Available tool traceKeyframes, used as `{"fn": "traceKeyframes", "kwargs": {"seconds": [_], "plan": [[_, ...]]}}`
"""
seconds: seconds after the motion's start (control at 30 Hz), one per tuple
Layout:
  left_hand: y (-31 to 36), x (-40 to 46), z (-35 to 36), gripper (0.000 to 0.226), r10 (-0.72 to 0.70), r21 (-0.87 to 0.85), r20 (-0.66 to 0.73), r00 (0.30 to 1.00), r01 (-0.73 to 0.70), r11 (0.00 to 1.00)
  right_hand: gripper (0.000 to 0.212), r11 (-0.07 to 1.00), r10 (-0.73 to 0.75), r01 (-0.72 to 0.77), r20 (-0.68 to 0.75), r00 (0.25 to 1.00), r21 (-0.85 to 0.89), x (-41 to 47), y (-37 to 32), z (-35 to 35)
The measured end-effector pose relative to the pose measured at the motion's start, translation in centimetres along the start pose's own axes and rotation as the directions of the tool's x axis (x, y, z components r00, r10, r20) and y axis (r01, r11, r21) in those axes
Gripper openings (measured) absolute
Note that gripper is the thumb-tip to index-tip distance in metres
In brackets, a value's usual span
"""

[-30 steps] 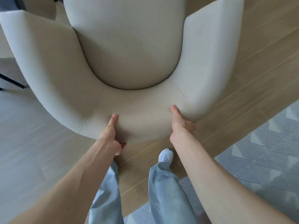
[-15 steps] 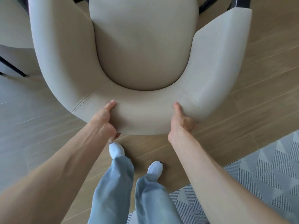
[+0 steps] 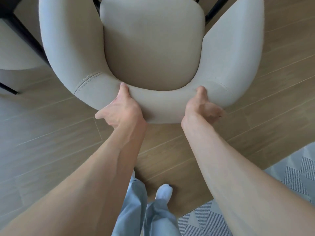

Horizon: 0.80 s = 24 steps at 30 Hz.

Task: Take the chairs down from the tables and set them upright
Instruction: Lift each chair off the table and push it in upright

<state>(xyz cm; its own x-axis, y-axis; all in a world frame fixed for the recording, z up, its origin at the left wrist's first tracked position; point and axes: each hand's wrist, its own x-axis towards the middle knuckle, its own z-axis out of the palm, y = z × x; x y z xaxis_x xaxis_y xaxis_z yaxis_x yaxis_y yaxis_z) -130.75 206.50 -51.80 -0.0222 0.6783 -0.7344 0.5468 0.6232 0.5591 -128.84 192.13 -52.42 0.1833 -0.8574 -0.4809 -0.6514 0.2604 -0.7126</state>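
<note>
A cream upholstered armchair with a curved wrap-around back stands upright on the wooden floor in front of me, seen from above. My left hand grips the top of its backrest, thumb on the inner edge and fingers behind. My right hand holds the same backrest rim a little to the right, thumb over the top. Black chair legs show beyond the seat.
Another cream chair with a black frame sits at the far left. A grey patterned rug lies at the lower right. My legs in light blue trousers and a white sock stand just behind the chair.
The chair has slid away from me and straightened, its seat front and legs coming into view. Both hands stayed on the backrest, and my feet stepped back.
</note>
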Motion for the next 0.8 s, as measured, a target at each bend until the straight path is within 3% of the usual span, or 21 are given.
{"fn": "traceKeyframes", "kwargs": {"seconds": [0.17, 0.27, 0.4, 0.8], "plan": [[3.4, 0.1, 4.2, 0.074, 0.066, -0.02, 0.016, 0.998, -0.066, 0.998, 0.068, 0.998, -0.049, 0.049, 0.005, 0.999, 0.036, 0.9, -3.7, 4.1], [5.0, -0.1, 6.2, 0.085, 0.099, 0.037, 0.112, 0.989, -0.104, 0.994, 0.071, 0.999, -0.055, 0.054, -0.013, 0.998, -0.004, 1.1, -6.2, 6.5], [8.1, -0.6, 9.0, 0.071, 0.073, 0.002, 0.001, 0.997, -0.073, 0.997, 0.077, 0.996, -0.085, 0.083, -0.034, 0.996, -0.032, 1.5, -8.2, 9.0], [10.1, -0.1, 13.5, 0.074, 0.114, 0.11, -0.155, 0.981, -0.097, 0.989, 0.073, 0.992, -0.098, 0.085, -0.137, 0.986, -0.095, 2.2, -11.0, 13.1]]}}
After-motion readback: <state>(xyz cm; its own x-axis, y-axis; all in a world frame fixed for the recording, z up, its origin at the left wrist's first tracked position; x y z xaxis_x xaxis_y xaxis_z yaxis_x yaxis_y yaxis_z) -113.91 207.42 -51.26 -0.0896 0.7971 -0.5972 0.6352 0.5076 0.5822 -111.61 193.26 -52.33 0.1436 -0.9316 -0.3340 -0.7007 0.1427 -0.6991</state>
